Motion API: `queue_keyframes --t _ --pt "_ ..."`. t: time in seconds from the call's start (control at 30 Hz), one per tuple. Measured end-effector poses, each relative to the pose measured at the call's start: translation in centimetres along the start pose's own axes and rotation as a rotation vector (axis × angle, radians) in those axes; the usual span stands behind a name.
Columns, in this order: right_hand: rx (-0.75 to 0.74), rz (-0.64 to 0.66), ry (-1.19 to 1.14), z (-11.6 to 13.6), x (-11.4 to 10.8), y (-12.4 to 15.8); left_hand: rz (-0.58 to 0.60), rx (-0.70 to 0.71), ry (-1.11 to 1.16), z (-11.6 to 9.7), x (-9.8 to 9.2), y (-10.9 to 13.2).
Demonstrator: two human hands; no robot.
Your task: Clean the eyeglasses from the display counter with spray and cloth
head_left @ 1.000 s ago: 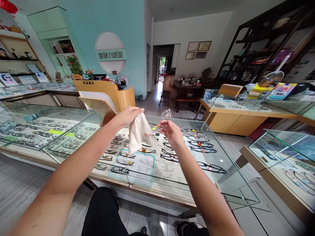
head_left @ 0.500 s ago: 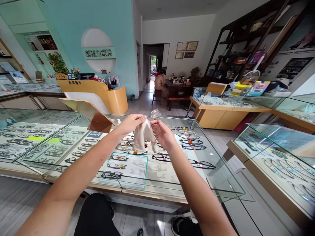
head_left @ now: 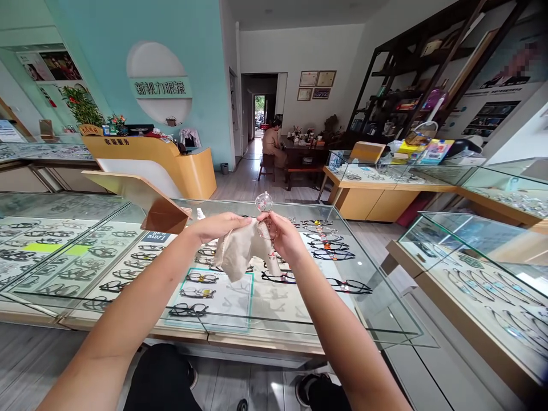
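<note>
Above the glass display case (head_left: 299, 311), my right hand (head_left: 287, 237) is closed on a pair of thin-rimmed eyeglasses (head_left: 264, 201). One round lens stands up above the fingers; the other is lower, beside the cloth. My left hand (head_left: 220, 227) pinches a beige cleaning cloth (head_left: 237, 251) with small red print, which hangs down and meets the lower lens. Part of the frame is hidden by fingers and cloth. Beneath both hands, rows of eyeglasses (head_left: 201, 278) lie inside the case.
A tilted wooden-backed mirror or stand (head_left: 141, 200) is on the case to my left. Another glass case (head_left: 466, 274) stands at the right. Further back are a yellow counter (head_left: 145, 160) and a seated person (head_left: 273, 144) at a dark table (head_left: 303, 154).
The view has turned slightly right. My left hand has shifted left and lower with the cloth, which now spreads wider. The eyeglasses stay in my right hand.
</note>
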State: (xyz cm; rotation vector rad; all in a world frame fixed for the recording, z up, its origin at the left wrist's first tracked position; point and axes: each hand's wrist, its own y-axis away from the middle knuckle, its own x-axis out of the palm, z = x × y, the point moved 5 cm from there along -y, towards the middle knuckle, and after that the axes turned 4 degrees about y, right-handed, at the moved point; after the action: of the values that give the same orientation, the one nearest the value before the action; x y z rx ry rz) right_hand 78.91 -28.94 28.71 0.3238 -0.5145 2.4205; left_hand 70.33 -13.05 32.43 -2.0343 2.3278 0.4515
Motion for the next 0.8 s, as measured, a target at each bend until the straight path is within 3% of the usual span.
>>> queue_keyframes --t 0.1,0.2,0.47,0.67,0.8 --pt "0.007 0.006 -0.003 -0.1 0.0 0.1 0.091 -0.075 -0.044 0.7 0.4 0.2" --pt "0.009 0.01 -0.006 -0.2 0.1 0.1 0.126 -0.043 0.006 0.8 0.6 0.3" --pt "-0.014 -0.03 0.035 0.5 0.0 0.2 -0.031 0.132 0.224 0.6 0.3 -0.5" --pt "-0.021 -0.047 -0.007 0.7 -0.1 0.1 0.065 0.233 0.022 0.8 0.2 -0.7" --pt "-0.01 -0.056 -0.003 0.6 -0.3 0.0 0.089 0.445 -0.072 0.7 0.6 -0.3"
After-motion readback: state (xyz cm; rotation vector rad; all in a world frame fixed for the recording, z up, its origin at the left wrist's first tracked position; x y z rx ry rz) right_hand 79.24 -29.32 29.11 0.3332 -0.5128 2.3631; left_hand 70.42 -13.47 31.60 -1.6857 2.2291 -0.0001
